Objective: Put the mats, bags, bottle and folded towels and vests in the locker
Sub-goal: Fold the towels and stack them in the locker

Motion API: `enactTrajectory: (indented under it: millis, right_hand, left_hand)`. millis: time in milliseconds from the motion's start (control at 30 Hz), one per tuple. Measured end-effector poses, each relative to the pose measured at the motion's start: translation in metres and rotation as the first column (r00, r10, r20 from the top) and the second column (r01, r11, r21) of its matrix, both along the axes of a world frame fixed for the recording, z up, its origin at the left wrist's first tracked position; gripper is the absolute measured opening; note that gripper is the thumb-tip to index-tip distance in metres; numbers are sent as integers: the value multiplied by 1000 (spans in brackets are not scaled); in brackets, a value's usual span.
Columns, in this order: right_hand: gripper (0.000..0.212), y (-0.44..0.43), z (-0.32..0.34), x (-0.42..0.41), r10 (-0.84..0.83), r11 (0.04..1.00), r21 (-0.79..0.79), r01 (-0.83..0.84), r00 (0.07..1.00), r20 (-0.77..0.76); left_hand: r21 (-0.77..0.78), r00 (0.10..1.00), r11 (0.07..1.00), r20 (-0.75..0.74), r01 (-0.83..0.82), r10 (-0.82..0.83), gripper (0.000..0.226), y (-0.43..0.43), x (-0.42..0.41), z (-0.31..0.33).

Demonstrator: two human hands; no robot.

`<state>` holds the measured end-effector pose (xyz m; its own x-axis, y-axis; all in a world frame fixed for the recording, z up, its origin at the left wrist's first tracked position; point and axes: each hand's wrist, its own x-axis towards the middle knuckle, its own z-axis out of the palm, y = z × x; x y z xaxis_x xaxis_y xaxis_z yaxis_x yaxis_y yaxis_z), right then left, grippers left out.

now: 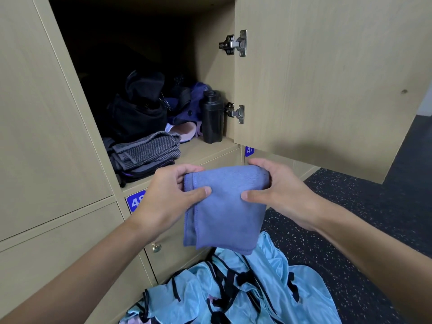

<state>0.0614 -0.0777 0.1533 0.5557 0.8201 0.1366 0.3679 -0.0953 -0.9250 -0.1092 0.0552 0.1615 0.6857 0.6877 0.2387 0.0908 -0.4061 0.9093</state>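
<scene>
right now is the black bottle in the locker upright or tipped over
Upright: the black bottle stands on its base on the locker shelf, cap at the top, beside the lower hinge.

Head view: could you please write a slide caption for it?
Left hand and right hand hold a folded blue towel before the open locker.

Pale wood-grain locker doors (46,113) fill the left, small brass knob (156,247) lower down. Dark speckled floor (397,197) at right; pale strip (427,104) at far right edge, maybe a wall.
</scene>
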Motion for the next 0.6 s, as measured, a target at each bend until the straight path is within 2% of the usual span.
enactTrajectory:
  millis: [67, 133, 200, 267, 333, 433, 500, 567, 600]
  right_hand:
    - [73, -1, 2, 0, 11, 999, -47, -8, 998, 63]
    - [47, -1, 3, 2, 30, 999, -34, -27, 997, 71]
    - [24, -2, 3, 3, 34, 999, 31, -37, 997, 70]
    - [23, -3, 3, 4, 19, 995, 91, -25, 997, 68]
    - [24, -3, 3, 3, 20, 989, 147, -20, 1000, 5]
    - [26, 0, 1, -3, 8, 979, 203, 26, 986, -165]
    - [51, 1, -3, -7, 51, 984, 176, -8, 969, -242]
    - [86, 1, -7, -11, 149, 982, 154, -108, 946, -289]
    - [97, 0, -7, -13, 178, 978, 158, -136, 938, -297]
  left_hand:
    - [149, 999, 989, -42, -14, 21, 22, 3, -1, 1]
    - [271, 996, 962, -78, -24, 47, 8, 4, -3, 3]
    - [361, 993, 931, -82, -48, 83, 9, 4, -5, 6]
    - [390, 994, 918, -45, -73, 98, 14, 3, -5, 9]
    - [288, 997, 955, -12, -65, 71, 25, 2, -4, 11]
    - [10, 996, 998, 65, -59, 59, 41, 0, 0, 10]
    - [-150, 984, 983, 124, -111, 130, 45, 0, 2, 9]
    - [-311, 961, 934, 154, -175, 231, 38, 0, 4, 10]
    - [-372, 954, 908, 144, -195, 264, 33, -2, 3, 11]
